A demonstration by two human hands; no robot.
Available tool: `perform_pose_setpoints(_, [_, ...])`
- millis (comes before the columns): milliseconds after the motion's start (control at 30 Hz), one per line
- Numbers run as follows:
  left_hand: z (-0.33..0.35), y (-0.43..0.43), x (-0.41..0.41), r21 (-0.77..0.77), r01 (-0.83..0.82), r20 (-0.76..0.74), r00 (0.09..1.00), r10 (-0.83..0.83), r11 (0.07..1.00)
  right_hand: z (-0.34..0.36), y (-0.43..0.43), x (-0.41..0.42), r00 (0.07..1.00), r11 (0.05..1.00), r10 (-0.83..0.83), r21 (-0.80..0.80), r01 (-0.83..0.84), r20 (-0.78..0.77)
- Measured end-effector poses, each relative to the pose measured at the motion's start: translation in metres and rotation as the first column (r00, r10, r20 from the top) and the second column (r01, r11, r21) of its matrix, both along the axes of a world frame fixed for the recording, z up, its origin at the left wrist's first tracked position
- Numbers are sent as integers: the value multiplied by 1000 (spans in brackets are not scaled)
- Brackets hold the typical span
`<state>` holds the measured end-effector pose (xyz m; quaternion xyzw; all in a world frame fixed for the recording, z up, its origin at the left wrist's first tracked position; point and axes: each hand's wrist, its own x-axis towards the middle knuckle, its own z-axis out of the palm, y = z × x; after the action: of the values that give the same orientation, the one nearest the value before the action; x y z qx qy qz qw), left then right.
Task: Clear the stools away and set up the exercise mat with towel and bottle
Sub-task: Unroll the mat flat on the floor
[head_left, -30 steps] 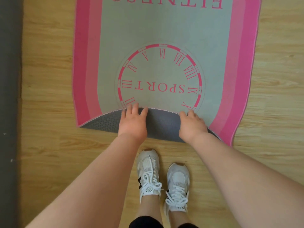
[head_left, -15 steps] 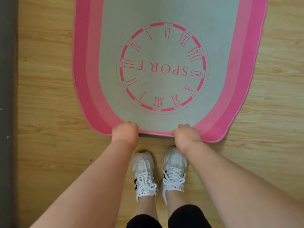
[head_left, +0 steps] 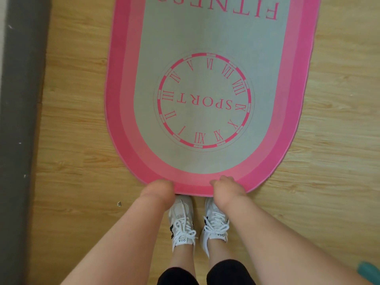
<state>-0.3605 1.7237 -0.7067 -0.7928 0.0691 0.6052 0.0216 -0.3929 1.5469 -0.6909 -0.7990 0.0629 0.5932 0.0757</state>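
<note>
The exercise mat (head_left: 205, 38) lies flat on the wooden floor, grey in the middle with a pink border, a clock ring marked SPORT and the word FITNESS. Its rounded near end is right in front of my shoes. My left hand (head_left: 159, 189) grips the near edge of the mat on the left, fingers curled under and hidden. My right hand (head_left: 226, 187) grips the same edge a little to the right, fingertips on the pink border. No towel, bottle or stool is in view.
My two white laced shoes (head_left: 197, 221) stand just behind the mat's edge. A dark grey strip (head_left: 20, 120) runs along the left side of the floor. A teal object (head_left: 369, 273) shows at the bottom right corner. A small scrap (head_left: 119, 203) lies on the floor at left.
The folded-over near end of the mat, which showed its dark underside, has been unrolled and pulled flat toward my feet. Both hands moved back with the edge.
</note>
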Motion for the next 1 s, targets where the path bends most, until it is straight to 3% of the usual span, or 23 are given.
perform_pose_setpoints(233, [91,-18,52,-70,-95,192,976,107,993,79,-9,55,976,997,-72,-20,78,205])
perform_pose_setpoints(367, [151,-32,73,-137,-62,307,946,102,989,135,-16,77,949,994,-95,-30,109,301])
perform_pose_setpoints(1000, [421,-41,66,-209,60,518,853,58,976,407,-33,80,815,964,-239,29,264,527])
